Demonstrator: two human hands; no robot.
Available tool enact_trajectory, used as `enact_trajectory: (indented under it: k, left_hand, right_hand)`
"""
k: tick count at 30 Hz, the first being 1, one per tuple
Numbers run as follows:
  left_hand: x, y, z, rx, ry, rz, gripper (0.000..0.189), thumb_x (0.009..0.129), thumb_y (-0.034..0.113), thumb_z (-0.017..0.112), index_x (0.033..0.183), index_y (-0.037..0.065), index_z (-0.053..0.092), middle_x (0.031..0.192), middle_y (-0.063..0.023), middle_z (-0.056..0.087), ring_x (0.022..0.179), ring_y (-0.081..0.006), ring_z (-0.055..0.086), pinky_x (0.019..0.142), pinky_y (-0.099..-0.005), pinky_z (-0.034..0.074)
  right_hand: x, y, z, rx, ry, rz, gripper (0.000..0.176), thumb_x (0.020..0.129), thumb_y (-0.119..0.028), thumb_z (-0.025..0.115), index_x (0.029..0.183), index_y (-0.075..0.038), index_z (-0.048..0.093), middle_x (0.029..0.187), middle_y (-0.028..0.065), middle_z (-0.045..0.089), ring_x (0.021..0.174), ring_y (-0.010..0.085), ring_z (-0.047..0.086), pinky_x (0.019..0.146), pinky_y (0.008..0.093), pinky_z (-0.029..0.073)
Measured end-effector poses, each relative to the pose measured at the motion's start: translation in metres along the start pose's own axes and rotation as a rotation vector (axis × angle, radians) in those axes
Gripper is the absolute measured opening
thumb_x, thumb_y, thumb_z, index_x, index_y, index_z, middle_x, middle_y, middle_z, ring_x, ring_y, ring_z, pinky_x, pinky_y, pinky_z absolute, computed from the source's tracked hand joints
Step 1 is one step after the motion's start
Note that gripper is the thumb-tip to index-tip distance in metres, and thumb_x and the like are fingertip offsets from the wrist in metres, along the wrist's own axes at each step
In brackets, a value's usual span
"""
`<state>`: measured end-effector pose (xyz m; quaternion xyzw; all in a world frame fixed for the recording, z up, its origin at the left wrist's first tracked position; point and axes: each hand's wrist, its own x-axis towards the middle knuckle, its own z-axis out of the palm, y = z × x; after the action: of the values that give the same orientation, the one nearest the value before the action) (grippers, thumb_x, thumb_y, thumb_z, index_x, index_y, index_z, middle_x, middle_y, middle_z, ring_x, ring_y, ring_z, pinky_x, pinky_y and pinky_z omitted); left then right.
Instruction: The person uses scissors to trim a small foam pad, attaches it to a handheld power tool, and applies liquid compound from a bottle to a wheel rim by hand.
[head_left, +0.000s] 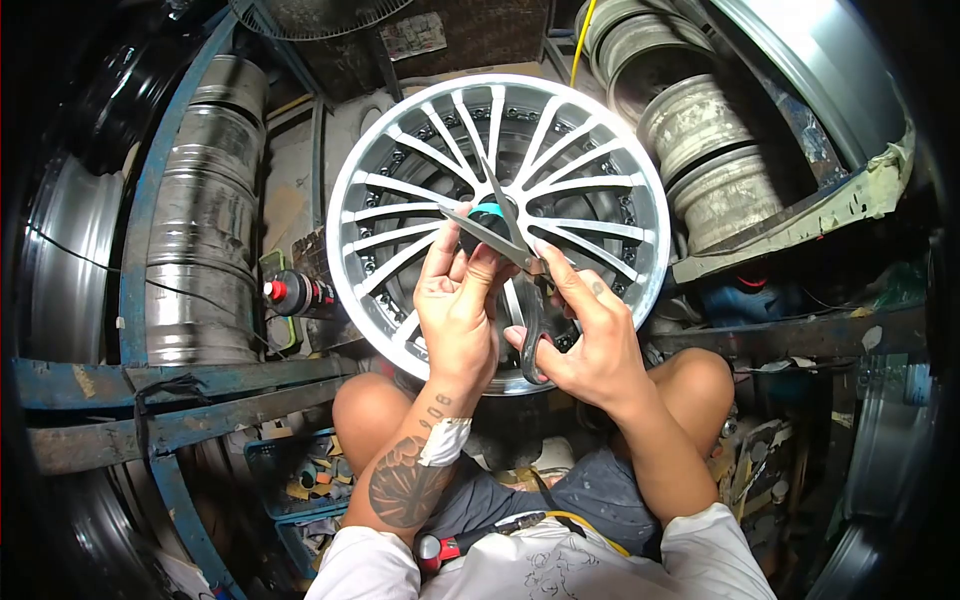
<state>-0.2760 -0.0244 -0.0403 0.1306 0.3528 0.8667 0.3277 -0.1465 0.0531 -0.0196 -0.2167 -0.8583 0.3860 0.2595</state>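
Note:
My right hand (592, 335) has its thumb and fingers in the dark handles of a pair of scissors (510, 238). The blades are spread and point up and to the left. My left hand (458, 310) is just left of them, its thumb and fingers closed around a small dark piece with a teal edge (487, 210). The blades partly cover this piece, so its kind cannot be told. Below both hands lies a silver multi-spoke wheel rim (347, 215), face up in front of my knees.
Stacked metal rims (205, 215) stand at the left, and more worn rims (695, 120) at the right. A dark bottle with a red cap (292, 292) sits left of the wheel. A blue basket (275, 465) holds small scraps. A power tool with a red part (440, 550) lies by my lap.

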Motion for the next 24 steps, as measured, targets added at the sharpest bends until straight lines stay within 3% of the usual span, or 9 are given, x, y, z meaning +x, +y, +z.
enact_trajectory:
  k: [2, 5, 8, 14, 19, 22, 24]
  left_hand:
    - [0.001, -0.001, 0.000, 0.003, 0.025, -0.006, 0.052, 0.095, 0.007, 0.065, 0.142, -0.002, 0.044, 0.117, -0.0124, 0.068, 0.100, -0.0161, 0.068, 0.086, -0.0299, 0.058]
    - [0.000, 0.000, 0.001, 0.096, 0.086, 0.011, 0.051, 0.094, 0.008, 0.068, 0.139, -0.004, 0.046, 0.111, -0.0122, 0.070, 0.095, -0.0152, 0.069, 0.083, -0.0284, 0.058]
    - [-0.001, 0.001, 0.000, 0.155, 0.101, 0.018, 0.049, 0.093, 0.009, 0.070, 0.135, -0.006, 0.050, 0.106, -0.0126, 0.071, 0.092, -0.0149, 0.069, 0.082, -0.0283, 0.058]
    - [-0.002, 0.007, 0.004, 0.197, 0.120, 0.001, 0.046, 0.091, 0.008, 0.072, 0.130, -0.007, 0.054, 0.105, -0.0132, 0.071, 0.089, -0.0151, 0.069, 0.080, -0.0281, 0.058]
    - [-0.003, 0.011, 0.009, 0.192, 0.126, -0.002, 0.044, 0.089, 0.004, 0.072, 0.129, -0.007, 0.055, 0.104, -0.0133, 0.071, 0.088, -0.0151, 0.069, 0.079, -0.0275, 0.058]
    - [-0.003, 0.010, 0.009, 0.201, 0.123, 0.026, 0.044, 0.088, 0.000, 0.073, 0.128, -0.007, 0.056, 0.104, -0.0136, 0.071, 0.088, -0.0146, 0.069, 0.079, -0.0260, 0.057]
    - [-0.004, 0.011, 0.012, 0.208, 0.126, 0.038, 0.042, 0.088, 0.000, 0.073, 0.127, -0.006, 0.057, 0.103, -0.0130, 0.071, 0.088, -0.0138, 0.069, 0.080, -0.0254, 0.057]
  right_hand:
    - [0.001, 0.002, 0.003, 0.019, 0.003, 0.000, 0.083, 0.070, -0.022, 0.081, 0.145, -0.006, 0.049, 0.089, 0.0158, 0.060, 0.075, 0.0286, 0.061, 0.067, 0.0389, 0.051]
    - [0.001, -0.001, 0.001, 0.058, -0.097, 0.091, 0.085, 0.070, -0.021, 0.084, 0.144, -0.003, 0.048, 0.103, 0.0101, 0.067, 0.072, 0.0168, 0.055, 0.067, 0.0304, 0.049]
    - [0.002, -0.002, 0.003, 0.171, -0.081, 0.081, 0.084, 0.071, -0.028, 0.083, 0.145, -0.006, 0.049, 0.076, 0.0086, 0.054, 0.065, 0.0174, 0.051, 0.059, 0.0304, 0.045]
    - [0.001, 0.001, 0.003, 0.242, -0.137, 0.146, 0.085, 0.071, -0.027, 0.085, 0.144, -0.005, 0.049, 0.072, 0.0044, 0.053, 0.063, 0.0128, 0.049, 0.059, 0.0278, 0.045]
    - [-0.005, 0.009, 0.011, 0.457, -0.148, 0.206, 0.082, 0.074, -0.023, 0.085, 0.143, 0.001, 0.048, 0.081, 0.0031, 0.059, 0.072, 0.0075, 0.052, 0.067, 0.0253, 0.048]
    - [-0.007, 0.017, 0.023, 0.549, -0.117, 0.166, 0.084, 0.075, -0.022, 0.086, 0.144, 0.003, 0.045, 0.100, 0.0047, 0.064, 0.082, 0.0085, 0.056, 0.079, 0.0244, 0.048]
    - [-0.009, 0.015, 0.019, 0.538, -0.170, 0.247, 0.087, 0.075, -0.022, 0.087, 0.145, 0.003, 0.043, 0.110, 0.0070, 0.064, 0.089, 0.0106, 0.059, 0.085, 0.0250, 0.048]
